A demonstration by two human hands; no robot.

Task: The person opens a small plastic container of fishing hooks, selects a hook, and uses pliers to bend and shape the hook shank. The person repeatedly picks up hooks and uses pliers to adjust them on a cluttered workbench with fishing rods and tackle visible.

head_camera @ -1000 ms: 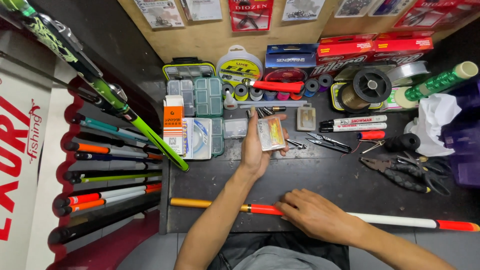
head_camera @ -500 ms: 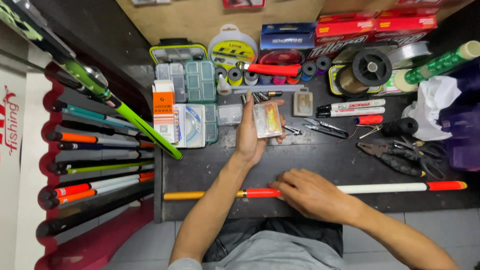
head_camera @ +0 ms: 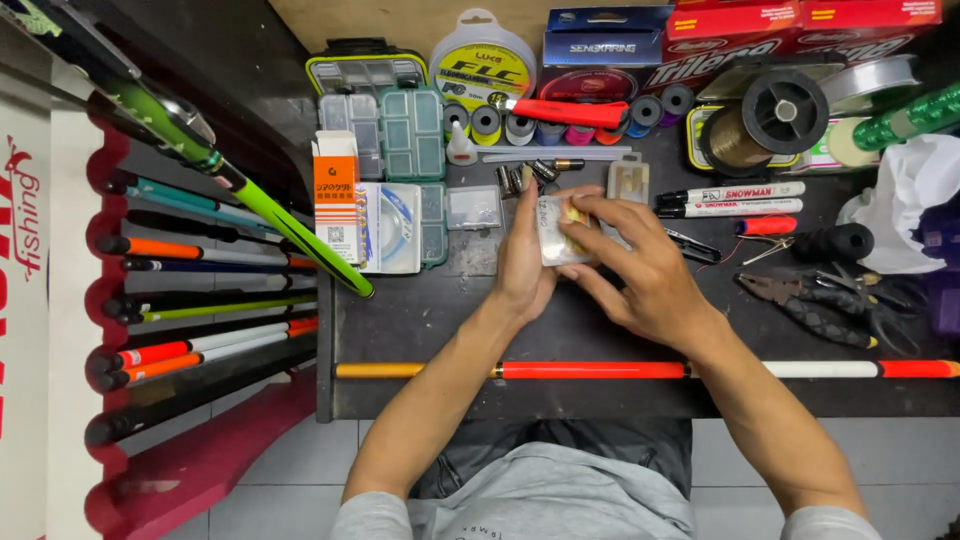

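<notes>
My left hand [head_camera: 522,262] holds a small clear plastic packet [head_camera: 553,232] with something yellow inside, above the dark worktable [head_camera: 440,320]. My right hand [head_camera: 640,270] has come up to the same packet, and its fingertips pinch the packet's upper right side. Both hands are over the middle of the table. A long rod section [head_camera: 640,369], yellow, red and white, lies across the table's front, just below my wrists, with neither hand on it.
Clear compartment boxes [head_camera: 400,135], an orange carton [head_camera: 336,195], line spools [head_camera: 783,110], thread bobbins [head_camera: 560,125], two markers [head_camera: 730,200], pliers and scissors [head_camera: 830,305] crowd the table's back and right. A red rack of rods [head_camera: 180,300] and a green rod [head_camera: 260,205] stand left.
My right hand has left the rod section at the table's front and moved up to the packet in my left hand. The camera has tilted downward.
</notes>
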